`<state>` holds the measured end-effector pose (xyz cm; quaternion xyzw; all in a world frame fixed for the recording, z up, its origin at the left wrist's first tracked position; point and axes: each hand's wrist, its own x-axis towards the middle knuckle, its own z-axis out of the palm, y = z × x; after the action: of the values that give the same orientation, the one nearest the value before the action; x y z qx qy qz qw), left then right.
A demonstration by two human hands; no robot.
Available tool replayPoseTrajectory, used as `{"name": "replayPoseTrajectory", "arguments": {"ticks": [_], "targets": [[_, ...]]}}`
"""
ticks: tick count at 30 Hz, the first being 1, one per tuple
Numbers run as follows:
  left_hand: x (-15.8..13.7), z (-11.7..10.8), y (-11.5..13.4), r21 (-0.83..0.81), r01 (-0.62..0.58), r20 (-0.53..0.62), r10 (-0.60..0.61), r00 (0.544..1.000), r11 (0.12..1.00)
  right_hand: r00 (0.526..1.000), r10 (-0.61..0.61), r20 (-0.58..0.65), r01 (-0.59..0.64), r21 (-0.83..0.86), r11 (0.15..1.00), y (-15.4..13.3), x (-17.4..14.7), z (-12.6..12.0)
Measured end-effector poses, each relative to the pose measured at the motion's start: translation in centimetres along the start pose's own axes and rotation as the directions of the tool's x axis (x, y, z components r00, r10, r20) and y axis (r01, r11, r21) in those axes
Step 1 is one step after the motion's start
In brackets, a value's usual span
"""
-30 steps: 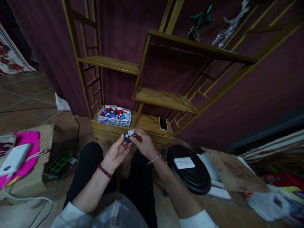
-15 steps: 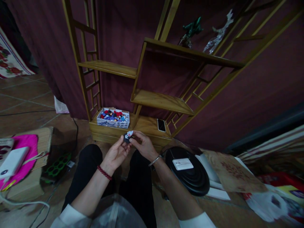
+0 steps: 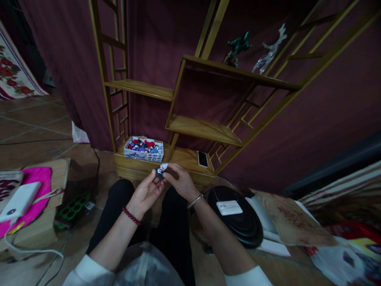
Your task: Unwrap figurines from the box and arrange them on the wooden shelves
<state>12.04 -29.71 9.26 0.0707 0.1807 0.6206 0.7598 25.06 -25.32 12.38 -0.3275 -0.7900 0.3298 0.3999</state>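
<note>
Legible text: none | white label (image 3: 229, 207) on black round object (image 3: 247, 232): print too small | printed box (image 3: 143, 156): markings illegible

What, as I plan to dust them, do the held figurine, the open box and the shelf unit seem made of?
Held figurine: perhaps moulded plastic, given its compact shape; too small to judge finish.
Open box: likely matte cardboard, with thin, printed walls.
Shelf unit: apparently varnished wood, showing streaky grain and a soft sheen.
</note>
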Motion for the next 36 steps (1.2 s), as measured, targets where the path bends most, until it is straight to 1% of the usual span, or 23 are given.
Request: {"name": "replayPoseTrajectory", "arguments": {"ticks": [6,12,14,18,20,24,29,36], "targets": [[-0.7,0.1,0.3,0.023,-0.001,-0.004,0.001,1.000,1.000,0.999,-0.035,0.011,0.035,0.008,0.999,-0.8,0.3,0.1],[-1.5,0.5,0.2,0.054,-0.025,0.000,0.025,1.000,0.998,0.999,-0.033,0.017,0.032,0.042,0.999,-1.5,0.1,0.0],[-1.7,0.6,0.1,0.061,-0.025,0.003,0.025,1.000,0.998,0.999,-0.005,0.033,0.003,0.073,0.997,-1.6,-0.2,-0.1],[-2.0,1.2,0.0,0.045,0.002,0.026,-0.003,1.000,0.999,0.989,0.100,0.108,-0.120,0.195,0.973,-1.9,-0.6,-0.5],[-2.1,1.7,-0.2,0.046,0.015,0.037,-0.017,0.999,0.999,0.983,0.129,0.127,-0.156,0.234,0.960,-2.2,-0.7,-0.9],[-2.0,2.7,-0.7,0.062,0.021,0.021,-0.023,1.000,0.998,0.990,0.096,0.104,-0.118,0.237,0.964,-2.4,-0.7,-2.0],[-1.5,3.8,-1.2,0.082,0.017,0.018,-0.018,1.000,0.996,0.997,0.041,0.060,-0.051,0.189,0.981,-2.2,-0.5,-3.3],[-0.2,5.7,-1.3,0.123,0.019,-0.026,-0.016,1.000,0.992,0.998,0.067,0.022,-0.069,0.152,0.986,-2.5,0.3,-4.6]]}}
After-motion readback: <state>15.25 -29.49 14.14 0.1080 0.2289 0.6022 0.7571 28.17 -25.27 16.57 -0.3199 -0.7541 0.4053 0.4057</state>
